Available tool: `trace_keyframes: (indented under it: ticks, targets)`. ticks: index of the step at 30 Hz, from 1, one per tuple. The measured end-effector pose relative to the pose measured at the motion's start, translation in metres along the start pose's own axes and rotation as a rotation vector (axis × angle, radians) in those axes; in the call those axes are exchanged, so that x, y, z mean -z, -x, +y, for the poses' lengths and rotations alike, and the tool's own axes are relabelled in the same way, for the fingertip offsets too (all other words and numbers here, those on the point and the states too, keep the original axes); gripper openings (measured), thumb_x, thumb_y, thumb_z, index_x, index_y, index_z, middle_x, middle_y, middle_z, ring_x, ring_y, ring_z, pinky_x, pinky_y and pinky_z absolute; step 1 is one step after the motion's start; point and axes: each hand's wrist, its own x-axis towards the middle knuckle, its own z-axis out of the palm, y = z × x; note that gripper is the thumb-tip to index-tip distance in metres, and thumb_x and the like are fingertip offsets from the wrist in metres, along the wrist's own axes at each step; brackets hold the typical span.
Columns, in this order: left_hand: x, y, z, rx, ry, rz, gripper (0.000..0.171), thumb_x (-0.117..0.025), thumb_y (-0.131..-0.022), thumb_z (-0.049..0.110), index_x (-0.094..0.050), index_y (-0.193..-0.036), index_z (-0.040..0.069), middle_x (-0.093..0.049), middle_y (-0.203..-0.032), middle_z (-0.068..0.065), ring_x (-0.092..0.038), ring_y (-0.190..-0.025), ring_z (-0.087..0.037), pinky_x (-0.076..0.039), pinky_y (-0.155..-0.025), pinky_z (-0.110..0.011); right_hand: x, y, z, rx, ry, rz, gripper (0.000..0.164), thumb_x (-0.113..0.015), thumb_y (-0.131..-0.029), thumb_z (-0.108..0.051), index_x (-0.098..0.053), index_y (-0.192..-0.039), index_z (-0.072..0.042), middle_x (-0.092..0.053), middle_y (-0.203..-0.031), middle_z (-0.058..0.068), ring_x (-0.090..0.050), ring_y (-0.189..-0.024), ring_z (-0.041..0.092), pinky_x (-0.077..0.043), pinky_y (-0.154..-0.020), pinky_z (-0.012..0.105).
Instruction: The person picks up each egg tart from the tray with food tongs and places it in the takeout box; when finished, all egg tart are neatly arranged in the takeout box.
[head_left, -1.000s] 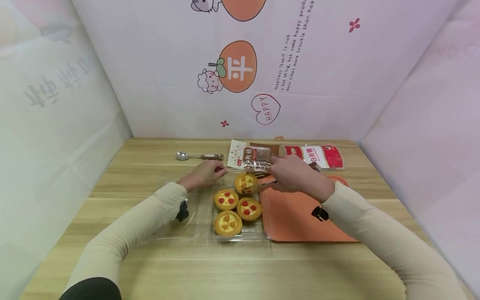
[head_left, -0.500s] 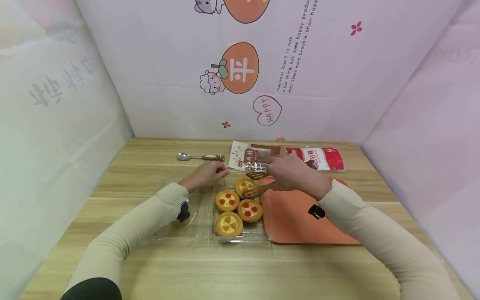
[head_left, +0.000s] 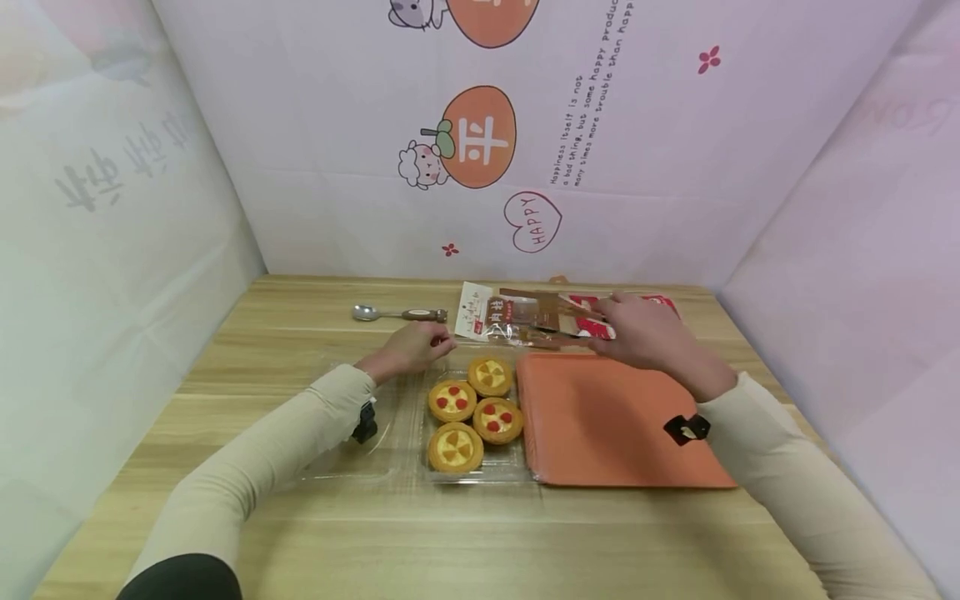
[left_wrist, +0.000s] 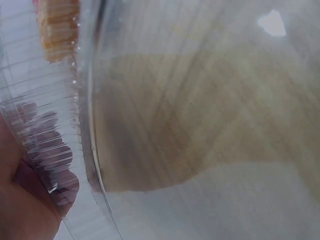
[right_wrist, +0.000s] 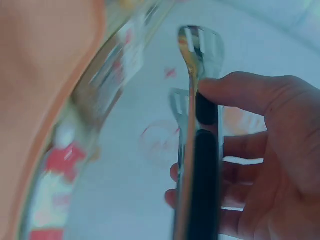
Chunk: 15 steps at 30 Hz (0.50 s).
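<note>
My right hand (head_left: 648,333) holds metal tongs (head_left: 573,340) with dark grips above the back edge of the orange tray. In the right wrist view, the thumb and fingers wrap the tongs (right_wrist: 202,165), whose slotted heads stand apart with nothing between them. Several egg tarts (head_left: 457,447), topped with red or yellow pieces, sit in the base of a clear plastic container (head_left: 491,477). My left hand (head_left: 411,346) stays at that container's far edge, fingers curled. The left wrist view shows those fingers (left_wrist: 50,150) through ridged plastic at the rim.
The orange tray (head_left: 630,450) lies right of the container, whose open clear lid (head_left: 348,475) lies left. Along the back are a spoon (head_left: 397,314), a brown-and-clear packet (head_left: 472,312) and a red packet (head_left: 660,301), partly behind the right hand. Printed cloth walls (head_left: 337,208) enclose the table.
My right hand has moved right with the tongs, away from the farthest tart, which now lies uncovered in the container. The left hand has stayed in place.
</note>
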Motion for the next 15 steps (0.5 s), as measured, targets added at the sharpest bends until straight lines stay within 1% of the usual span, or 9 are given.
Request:
trace_keyframes:
  ticks: [1, 2, 4, 6, 8, 11, 13, 15]
  targets:
    - [0.000, 0.000, 0.000, 0.001, -0.003, 0.001, 0.018, -0.062, -0.097, 0.025, -0.071, -0.094, 0.010, -0.064, -0.078, 0.001, -0.056, -0.066, -0.011, -0.049, -0.064, -0.028, -0.002, 0.003, 0.009, -0.031, -0.018, -0.009, 0.055, -0.072, -0.086, -0.034, -0.059, -0.123, 0.004, -0.061, -0.116, 0.022, -0.062, -0.094, 0.033, -0.053, -0.078, 0.052]
    - [0.000, 0.000, -0.001, 0.003, -0.003, 0.001, 0.018, -0.062, -0.097, 0.025, -0.071, -0.094, 0.010, -0.064, -0.079, 0.001, -0.056, -0.066, -0.011, -0.049, -0.065, -0.028, -0.004, 0.006, 0.019, -0.062, -0.037, -0.014, 0.053, -0.071, -0.086, -0.034, -0.059, -0.120, 0.004, -0.060, -0.114, 0.022, -0.062, -0.092, 0.032, -0.053, -0.075, 0.051]
    - [0.000, 0.000, -0.001, 0.007, -0.002, 0.000, 0.018, -0.062, -0.097, 0.025, -0.071, -0.096, 0.010, -0.065, -0.080, 0.001, -0.057, -0.067, -0.011, -0.050, -0.066, -0.028, -0.009, 0.012, 0.039, -0.132, -0.087, -0.026, 0.043, -0.068, -0.086, -0.034, -0.060, -0.108, 0.002, -0.060, -0.105, 0.020, -0.059, -0.082, 0.029, -0.051, -0.067, 0.046]
    - [0.001, 0.001, -0.003, 0.013, 0.002, -0.004, 0.017, -0.062, -0.097, 0.025, -0.071, -0.097, 0.011, -0.065, -0.080, 0.001, -0.057, -0.067, -0.011, -0.050, -0.066, -0.028, -0.015, 0.020, 0.059, -0.191, -0.149, -0.041, 0.035, -0.065, -0.086, -0.033, -0.059, -0.094, 0.001, -0.058, -0.090, 0.017, -0.053, -0.069, 0.026, -0.045, -0.058, 0.041]
    - [0.002, 0.002, -0.003, 0.020, 0.002, -0.010, 0.017, -0.062, -0.097, 0.025, -0.071, -0.097, 0.010, -0.065, -0.081, 0.001, -0.057, -0.067, -0.011, -0.050, -0.066, -0.028, -0.021, 0.028, 0.078, -0.249, -0.213, -0.044, 0.031, -0.063, -0.086, -0.032, -0.054, -0.082, -0.002, -0.053, -0.076, 0.012, -0.047, -0.059, 0.022, -0.039, -0.051, 0.035]
    - [0.004, 0.003, -0.002, 0.025, 0.001, -0.018, 0.016, -0.062, -0.097, 0.024, -0.070, -0.097, 0.010, -0.065, -0.081, 0.000, -0.057, -0.068, -0.012, -0.050, -0.067, -0.029, -0.029, 0.041, 0.103, -0.328, -0.254, -0.076, 0.043, -0.061, -0.089, -0.042, -0.050, -0.071, -0.005, -0.049, -0.061, 0.008, -0.047, -0.050, 0.021, -0.037, -0.046, 0.034]
    - [0.005, 0.002, -0.001, 0.022, -0.006, -0.020, 0.017, -0.062, -0.097, 0.024, -0.070, -0.097, 0.010, -0.065, -0.081, 0.000, -0.057, -0.068, -0.012, -0.051, -0.068, -0.029, -0.035, 0.050, 0.117, -0.375, -0.251, -0.111, 0.055, -0.057, -0.090, -0.056, -0.052, -0.068, -0.006, -0.051, -0.059, 0.007, -0.051, -0.049, 0.021, -0.039, -0.046, 0.034]
    - [0.006, 0.002, 0.000, 0.020, -0.011, -0.023, 0.017, -0.061, -0.098, 0.024, -0.070, -0.098, 0.010, -0.065, -0.082, 0.000, -0.057, -0.069, -0.012, -0.051, -0.068, -0.030, -0.040, 0.057, 0.129, -0.407, -0.243, -0.164, 0.059, -0.054, -0.090, -0.062, -0.056, -0.066, -0.008, -0.054, -0.058, 0.007, -0.055, -0.050, 0.023, -0.041, -0.046, 0.035]
